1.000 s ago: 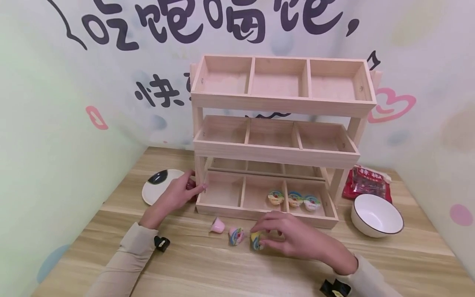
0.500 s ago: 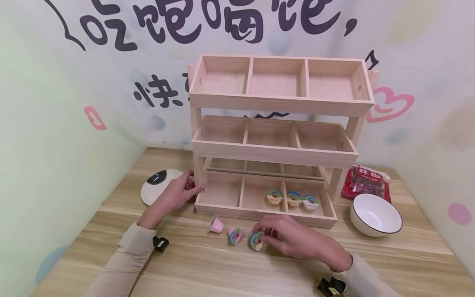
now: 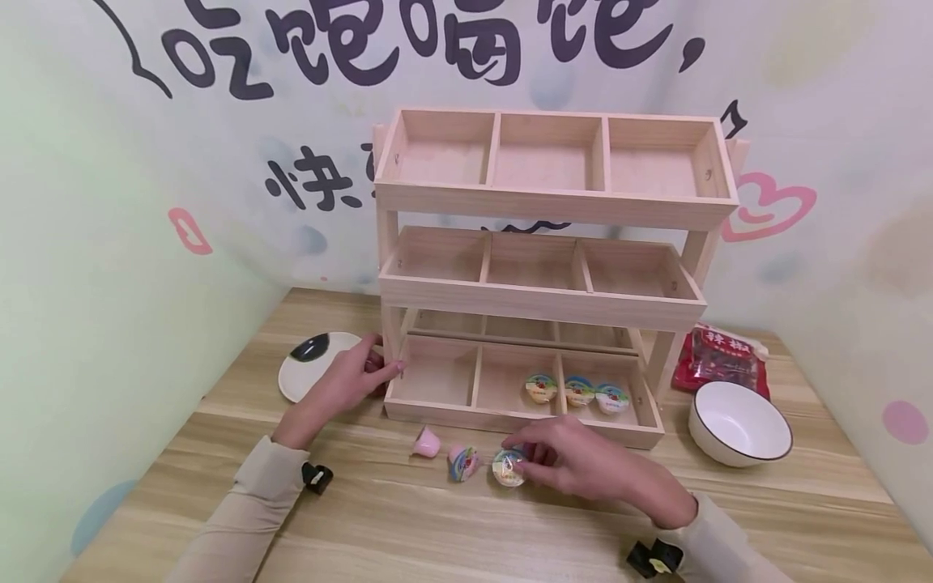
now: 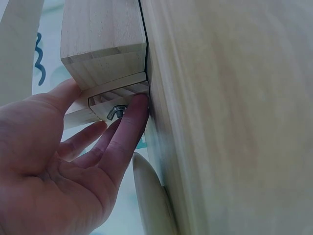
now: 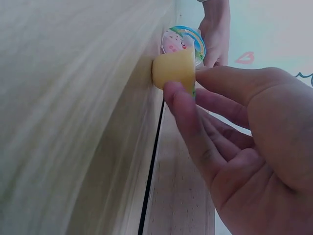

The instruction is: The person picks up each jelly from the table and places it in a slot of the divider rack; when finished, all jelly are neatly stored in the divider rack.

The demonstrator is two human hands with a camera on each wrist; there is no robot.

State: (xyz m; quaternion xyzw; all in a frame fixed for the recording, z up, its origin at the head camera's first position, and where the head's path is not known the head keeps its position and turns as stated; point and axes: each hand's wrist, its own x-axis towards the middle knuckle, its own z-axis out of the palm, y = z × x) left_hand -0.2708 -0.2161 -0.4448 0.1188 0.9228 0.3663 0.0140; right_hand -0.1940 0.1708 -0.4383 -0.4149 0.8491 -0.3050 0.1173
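My right hand [image 3: 594, 463] pinches a yellow jelly cup [image 5: 171, 69] between thumb and fingers; in the head view its printed lid [image 3: 508, 467] faces up, on the table in front of the rack. Left of it lies a tilted pink jelly cup [image 3: 463, 464], lid toward me. A second pink cup [image 3: 427, 443] lies further left. With the thumb and fingers around the frame at its lower left end, my left hand [image 3: 350, 379] holds the wooden rack [image 3: 543, 295]. A wing nut [image 4: 117, 111] shows by those fingers in the left wrist view.
Three jelly cups sit in the bottom tier: one [image 3: 542, 389] in the middle compartment, two [image 3: 611, 397] in the right. A plate [image 3: 302, 376] stands left of the rack. At the right are a white bowl [image 3: 739, 423] and a red packet [image 3: 722, 359].
The yellow cup has turned from tilted to lid up in my right hand, which has shifted slightly. My left hand stays on the rack.
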